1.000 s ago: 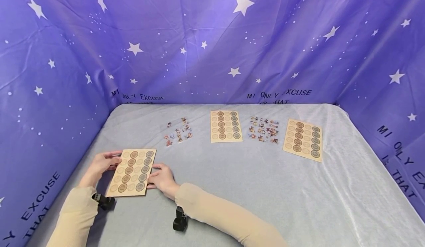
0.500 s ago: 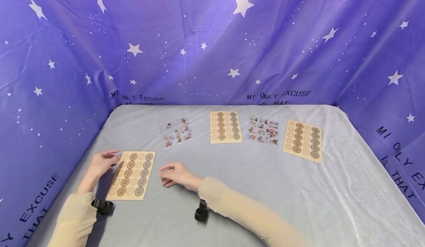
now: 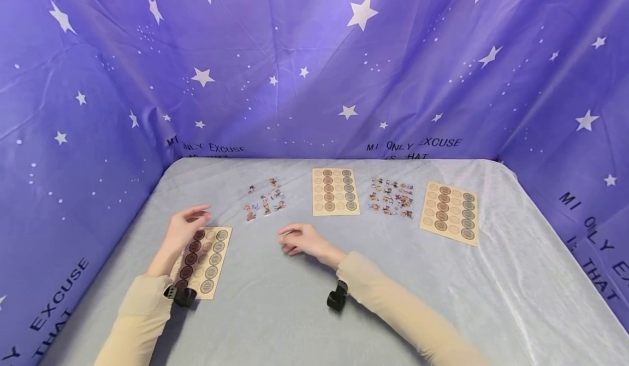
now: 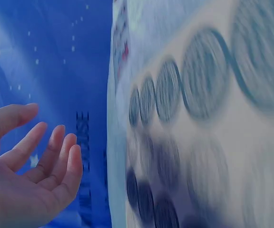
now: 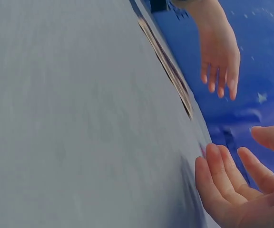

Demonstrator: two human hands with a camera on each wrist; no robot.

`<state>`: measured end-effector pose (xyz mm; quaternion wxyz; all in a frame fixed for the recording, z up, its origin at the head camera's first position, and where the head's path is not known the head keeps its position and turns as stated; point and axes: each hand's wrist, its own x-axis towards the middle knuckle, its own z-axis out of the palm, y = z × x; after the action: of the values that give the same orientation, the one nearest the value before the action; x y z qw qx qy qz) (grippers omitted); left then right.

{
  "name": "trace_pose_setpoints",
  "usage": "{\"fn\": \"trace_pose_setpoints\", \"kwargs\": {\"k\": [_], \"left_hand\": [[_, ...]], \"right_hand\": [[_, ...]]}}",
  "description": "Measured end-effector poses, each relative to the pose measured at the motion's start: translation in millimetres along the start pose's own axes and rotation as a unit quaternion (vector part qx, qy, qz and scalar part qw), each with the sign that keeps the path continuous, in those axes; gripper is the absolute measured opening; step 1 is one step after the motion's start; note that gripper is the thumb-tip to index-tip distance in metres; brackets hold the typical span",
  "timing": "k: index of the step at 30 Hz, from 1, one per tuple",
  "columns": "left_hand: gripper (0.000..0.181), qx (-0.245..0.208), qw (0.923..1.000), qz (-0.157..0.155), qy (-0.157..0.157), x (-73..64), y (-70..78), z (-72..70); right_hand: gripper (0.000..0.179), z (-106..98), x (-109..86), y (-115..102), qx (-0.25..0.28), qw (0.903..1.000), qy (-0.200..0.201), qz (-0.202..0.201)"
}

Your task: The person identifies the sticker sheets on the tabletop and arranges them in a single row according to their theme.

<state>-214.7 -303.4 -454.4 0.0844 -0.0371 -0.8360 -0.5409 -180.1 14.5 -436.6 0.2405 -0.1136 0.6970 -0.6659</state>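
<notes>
In the head view my left hand (image 3: 179, 235) hovers over the upper left part of a tan sticker sheet (image 3: 216, 262) printed with rows of round labels. Its shadow darkens that sheet. The left wrist view shows the loosely bent fingers (image 4: 56, 152) holding nothing, with the blurred sheet (image 4: 222, 137) beside them. My right hand (image 3: 307, 241) is over the cloth to the right of the sheet, fingers relaxed around nothing. From the right wrist view, the sheets lie as a thin stack (image 5: 168, 66) on the table, below the left hand (image 5: 220, 47).
Across the back of the grey cloth-covered table (image 3: 383, 278) lie a clear sheet of small figure stickers (image 3: 266, 198), a tan label sheet (image 3: 336, 192), another figure sticker sheet (image 3: 391, 198) and a third tan sheet (image 3: 449, 213). A purple starry curtain (image 3: 314, 43) encloses three sides.
Both hands have let go of the tan label sheet at the left, which now lies flat. The right hand has moved away to the right; the left has lifted and shifted rightward over it.
</notes>
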Motion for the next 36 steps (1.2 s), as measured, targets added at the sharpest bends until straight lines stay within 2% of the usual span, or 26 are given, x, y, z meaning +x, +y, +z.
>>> {"fn": "trace_pose_setpoints", "kwargs": {"k": [4,7,9,12,13,14,19,20,21,26,31,33,36], "left_hand": [[0.038,0.0,0.9995,-0.019,-0.025,-3.0,50.3,24.6],[0.037,-0.003,0.9982,-0.031,-0.051,1.4,68.0,43.7],[0.037,-0.009,0.9972,-0.035,-0.065,6.3,71.9,56.8],[0.036,-0.027,0.9957,-0.022,-0.085,15.0,70.2,75.2],[0.036,-0.052,0.9938,-0.002,-0.098,22.6,57.4,81.8],[0.035,-0.064,0.9924,0.009,-0.105,24.6,56.0,86.6],[0.037,-0.075,0.9881,-0.02,-0.133,29.1,62.9,107.3],[0.037,-0.056,0.9891,-0.042,-0.13,24.8,76.6,110.5],[0.037,-0.053,0.9884,-0.051,-0.132,26.0,78.2,115.0],[0.036,-0.084,0.9826,-0.05,-0.158,30.2,81.2,134.4],[0.037,-0.082,0.9779,-0.084,-0.173,28.3,106.5,152.8],[0.038,-0.083,0.9769,-0.099,-0.17,32.0,108.4,162.6],[0.039,-0.093,0.9766,-0.109,-0.16,42.6,99.2,177.9]], "right_hand": [[0.033,-24,-2.4,0,-0.005,0.9995,0.031,-0.008],[0.035,-40,-4.1,1,-0.009,0.9989,0.044,-0.011],[0.035,-49,-5.3,1,-0.009,0.9986,0.051,-0.01],[0.035,-61,-6.9,1,-0.003,0.9976,0.069,-0.006],[0.035,-65,-7.6,0,-0.003,0.997,0.077,-0.006],[0.035,-69,-8.1,0,-0.003,0.9962,0.087,-0.005],[0.035,-86,-9.0,2,0.001,0.9925,0.122,-0.006],[0.035,-90,-8.6,2,0.001,0.9919,0.127,-0.006],[0.035,-93,-8.3,3,-0.002,0.9917,0.129,-0.008],[0.037,-108,-6.1,3,-0.012,0.9876,0.156,-0.009],[0.039,-126,-1.2,0,-0.024,0.98,0.196,-0.019],[0.039,-132,1.1,-1,-0.043,0.9766,0.21,-0.021],[0.037,-140,4.4,-1,-0.077,0.971,0.225,-0.02]]}}
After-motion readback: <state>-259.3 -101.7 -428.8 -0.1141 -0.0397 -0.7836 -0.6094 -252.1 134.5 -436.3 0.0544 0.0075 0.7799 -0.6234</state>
